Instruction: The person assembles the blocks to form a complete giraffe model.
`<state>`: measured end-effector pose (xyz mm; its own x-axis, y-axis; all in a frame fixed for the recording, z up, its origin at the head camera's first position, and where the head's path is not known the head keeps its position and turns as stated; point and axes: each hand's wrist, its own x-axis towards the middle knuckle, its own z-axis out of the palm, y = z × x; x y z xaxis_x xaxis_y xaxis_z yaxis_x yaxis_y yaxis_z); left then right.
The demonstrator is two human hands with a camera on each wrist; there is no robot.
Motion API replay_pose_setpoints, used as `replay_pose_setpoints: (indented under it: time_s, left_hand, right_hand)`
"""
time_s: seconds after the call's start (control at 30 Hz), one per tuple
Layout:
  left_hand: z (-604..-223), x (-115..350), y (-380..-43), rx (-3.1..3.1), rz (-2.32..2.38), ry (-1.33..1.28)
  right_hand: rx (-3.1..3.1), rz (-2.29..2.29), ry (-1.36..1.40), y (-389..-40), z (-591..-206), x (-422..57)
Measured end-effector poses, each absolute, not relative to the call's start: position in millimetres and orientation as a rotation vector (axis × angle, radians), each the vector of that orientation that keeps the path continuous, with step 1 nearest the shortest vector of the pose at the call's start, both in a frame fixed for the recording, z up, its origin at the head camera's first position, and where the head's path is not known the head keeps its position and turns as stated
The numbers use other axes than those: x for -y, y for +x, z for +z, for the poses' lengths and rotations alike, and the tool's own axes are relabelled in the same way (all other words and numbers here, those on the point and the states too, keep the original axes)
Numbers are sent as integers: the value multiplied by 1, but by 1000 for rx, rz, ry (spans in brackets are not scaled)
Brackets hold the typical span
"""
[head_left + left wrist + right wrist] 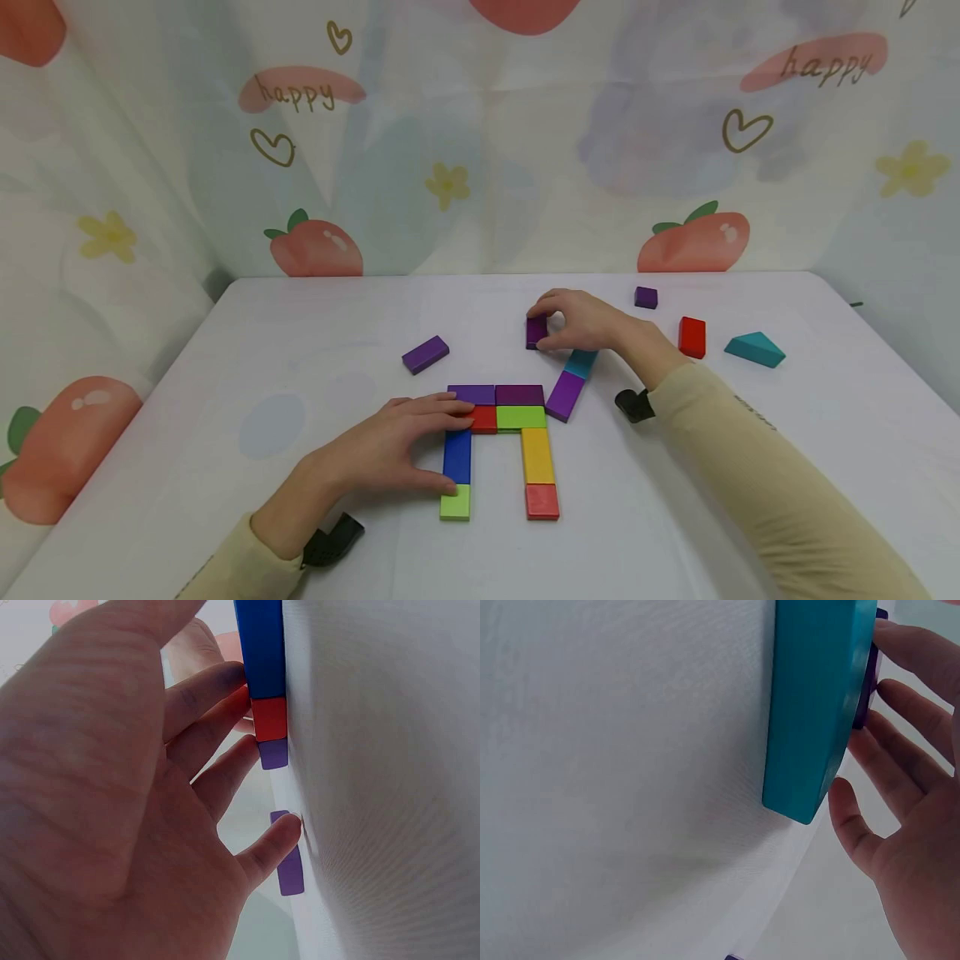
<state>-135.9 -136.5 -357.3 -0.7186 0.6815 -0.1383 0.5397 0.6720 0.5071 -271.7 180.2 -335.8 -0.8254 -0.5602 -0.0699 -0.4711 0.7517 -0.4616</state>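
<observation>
My right hand (581,321) pinches a dark purple block (536,332) between thumb and fingers at the table's far middle. Under that hand a teal block (581,362), large in the right wrist view, lies end to end with a purple block (566,395). My left hand (382,446) lies along the left side of a flat block figure, fingers extended, fingertips at the red block (484,419) and thumb by the lower lime block (454,507). The figure also has blue (457,457), yellow (537,455), purple (471,395) and another lime block (521,417).
A loose purple block (426,355) lies behind the figure on the left. Toward the back right are a small dark purple block (646,297), a red block (692,337) and a teal triangular block (755,349). A patterned curtain (495,167) borders the white table (315,333).
</observation>
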Motion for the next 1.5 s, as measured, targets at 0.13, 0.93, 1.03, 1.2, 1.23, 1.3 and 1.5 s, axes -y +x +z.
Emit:
replay_pose_setpoints:
  time_s: [0.13,0.93,1.03,1.2,1.23,1.3,1.5]
  left_hand:
    - [-357,136,-136,-2575,628,972]
    - [-358,137,-136,-2582,622,994]
    - [-358,137,-136,-2578,630,995]
    - [-358,137,-136,-2577,631,995]
    - [-358,137,-136,-2579,628,996]
    - [-358,137,-137,-2580,627,994]
    - [-359,138,-137,-2570,635,985]
  right_hand:
    - [-2745,-677,-789,-271,-336,-181]
    - [-2880,-679,-622,-262,-326,-241]
    - [-2871,-656,-589,-259,-327,-246]
    - [-2868,-627,-583,-258,-331,-250]
    - [-2870,-632,-593,-258,-331,-251]
    - [-2876,-649,-606,-259,-332,-251]
    - [-2871,-671,-613,-258,-335,-251]
